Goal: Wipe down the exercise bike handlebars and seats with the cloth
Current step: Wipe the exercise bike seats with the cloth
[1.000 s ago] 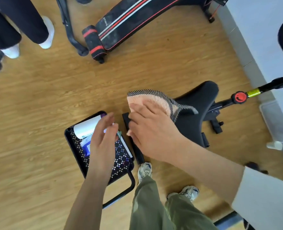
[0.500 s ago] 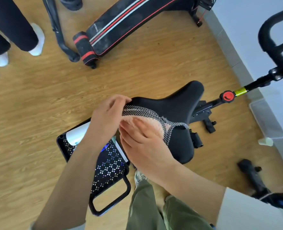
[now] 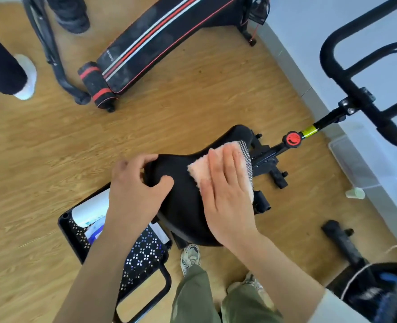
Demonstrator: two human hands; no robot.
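The black bike seat [image 3: 183, 206] fills the middle of the view, its nose pointing up and right. My left hand [image 3: 134, 190] grips the seat's left rear edge, fingers curled over it. A pink cloth [image 3: 199, 169] with a grey mesh backing lies flat on the seat's narrow front half. My right hand [image 3: 227, 194] presses it down with straight fingers, palm flat. The black handlebars [image 3: 346, 78] loop at the upper right, beyond the seat post and its red knob [image 3: 292, 139].
A black perforated basket [image 3: 144, 255] with papers stands on the wooden floor under my left arm. A black and red bench [image 3: 160, 40] lies at the top. Another person's legs [image 3: 4, 66] stand upper left. A grey wall runs along the right.
My left hand left the basket and took hold of the seat's rear edge. My right hand spread the cloth flat and slid it forward toward the seat's nose.
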